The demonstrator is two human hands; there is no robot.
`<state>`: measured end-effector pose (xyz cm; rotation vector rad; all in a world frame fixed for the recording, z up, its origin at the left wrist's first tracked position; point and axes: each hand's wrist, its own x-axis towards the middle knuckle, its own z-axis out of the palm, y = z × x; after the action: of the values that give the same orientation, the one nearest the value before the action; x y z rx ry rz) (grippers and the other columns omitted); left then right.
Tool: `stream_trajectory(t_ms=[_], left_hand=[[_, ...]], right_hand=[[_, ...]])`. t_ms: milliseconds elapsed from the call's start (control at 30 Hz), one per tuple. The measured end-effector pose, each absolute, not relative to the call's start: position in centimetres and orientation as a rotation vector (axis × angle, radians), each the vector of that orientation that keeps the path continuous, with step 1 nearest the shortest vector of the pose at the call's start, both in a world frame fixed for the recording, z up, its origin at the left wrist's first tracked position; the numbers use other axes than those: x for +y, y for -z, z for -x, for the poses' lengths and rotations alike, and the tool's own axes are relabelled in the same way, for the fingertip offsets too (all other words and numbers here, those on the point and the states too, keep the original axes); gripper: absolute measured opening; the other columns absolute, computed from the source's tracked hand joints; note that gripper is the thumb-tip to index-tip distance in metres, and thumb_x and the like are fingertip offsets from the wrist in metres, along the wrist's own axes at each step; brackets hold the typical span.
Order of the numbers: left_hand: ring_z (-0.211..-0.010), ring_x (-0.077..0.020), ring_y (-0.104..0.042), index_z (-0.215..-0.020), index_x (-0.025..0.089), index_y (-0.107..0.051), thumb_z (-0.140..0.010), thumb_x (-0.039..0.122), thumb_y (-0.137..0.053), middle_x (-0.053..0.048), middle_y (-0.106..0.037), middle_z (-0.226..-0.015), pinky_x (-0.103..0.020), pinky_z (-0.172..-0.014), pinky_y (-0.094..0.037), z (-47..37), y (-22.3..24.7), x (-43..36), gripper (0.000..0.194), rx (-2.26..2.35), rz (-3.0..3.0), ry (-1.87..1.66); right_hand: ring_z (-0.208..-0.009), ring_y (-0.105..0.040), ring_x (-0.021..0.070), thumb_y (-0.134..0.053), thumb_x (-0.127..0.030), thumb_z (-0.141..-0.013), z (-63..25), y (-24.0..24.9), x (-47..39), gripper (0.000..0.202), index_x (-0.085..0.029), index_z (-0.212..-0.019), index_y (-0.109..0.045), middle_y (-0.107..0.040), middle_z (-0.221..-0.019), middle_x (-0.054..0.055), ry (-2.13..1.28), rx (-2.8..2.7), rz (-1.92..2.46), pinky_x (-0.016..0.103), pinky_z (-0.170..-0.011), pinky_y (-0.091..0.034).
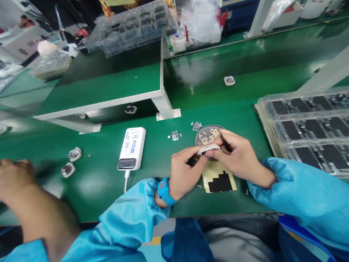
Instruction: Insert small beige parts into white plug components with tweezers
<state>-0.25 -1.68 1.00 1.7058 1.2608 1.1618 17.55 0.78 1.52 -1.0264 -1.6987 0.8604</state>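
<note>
Between my two hands is a small white part (208,148), held above a round perforated dish (204,135) with small pale pieces in it. My left hand (187,169) pinches the part's left side. The fingers of my right hand (240,155) close on its right side and also hold a dark, thin tool (225,141). Just below the hands lies a yellow sheet (207,171) with black pieces on it. Small metal-like parts (175,136) rest on the green table to the left of the dish.
A white power bank (135,145) with a cable lies left. Clear trays (283,152) of black parts stand right. White-rimmed parts (68,169) lie further left, near another person's hand (8,178). A raised green shelf (108,81) stands behind.
</note>
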Motion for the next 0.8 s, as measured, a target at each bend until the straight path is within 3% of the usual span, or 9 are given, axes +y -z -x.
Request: stream_trajectory(t_ms=[233,367,500,633,800], left_hand=[[-0.069,-0.0152,-0.069,-0.096,0.015,-0.079,-0.090,0.026,-0.072,-0.003,-0.076,-0.080,-0.025,-0.066,-0.055,0.1,-0.4,-1.2,0.014,1.232,-1.566,-1.221],[-0.062,-0.0120,-0.063,-0.095,0.016,-0.077,-0.089,0.024,-0.072,-0.001,-0.074,-0.077,-0.023,-0.059,-0.051,0.0,-0.2,-0.7,0.012,1.217,-1.643,-1.270],[-0.065,-0.0108,-0.059,-0.097,0.017,-0.078,-0.088,0.020,-0.072,-0.002,-0.074,-0.081,-0.023,-0.062,-0.048,0.3,0.0,-0.3,0.011,1.221,-1.913,-1.272],[-0.072,-0.0121,-0.062,-0.099,0.018,-0.076,-0.089,0.017,-0.068,-0.002,-0.073,-0.084,-0.025,-0.069,-0.049,0.6,0.1,-0.5,0.013,1.218,-2.003,-1.232],[-0.071,-0.0125,-0.060,-0.099,0.018,-0.074,-0.088,0.014,-0.065,-0.001,-0.069,-0.080,-0.025,-0.070,-0.050,0.6,-0.4,-0.7,0.015,1.236,-1.989,-1.214]], right_hand=[[-0.067,-0.052,0.0131,-0.078,-0.022,-0.085,-16.6,-1.8,1.4,0.021,-0.018,-0.070,-0.063,-0.056,-0.069,-0.002,-0.818,-1.641,1.022,0.027,-0.062,-0.040],[-0.073,-0.058,0.0142,-0.080,-0.023,-0.084,-17.5,-1.5,1.7,0.011,-0.018,-0.083,-0.070,-0.062,-0.078,0.000,-0.793,-1.732,1.021,0.028,-0.065,-0.045],[-0.098,-0.065,0.0198,-0.081,-0.027,-0.084,-18.7,-1.5,1.5,0.025,-0.021,-0.107,-0.071,-0.069,-0.105,0.007,-0.657,-1.830,0.937,0.033,-0.083,-0.052],[-0.087,-0.065,0.0171,-0.072,-0.019,-0.091,-19.0,-1.8,1.1,0.007,-0.021,-0.098,-0.072,-0.067,-0.093,0.005,-0.545,-1.825,0.867,0.032,-0.073,-0.053],[-0.083,-0.065,0.0169,-0.073,-0.022,-0.090,-19.2,-1.3,1.3,0.011,-0.023,-0.100,-0.074,-0.067,-0.090,0.005,-0.556,-1.967,0.755,0.032,-0.068,-0.055]])
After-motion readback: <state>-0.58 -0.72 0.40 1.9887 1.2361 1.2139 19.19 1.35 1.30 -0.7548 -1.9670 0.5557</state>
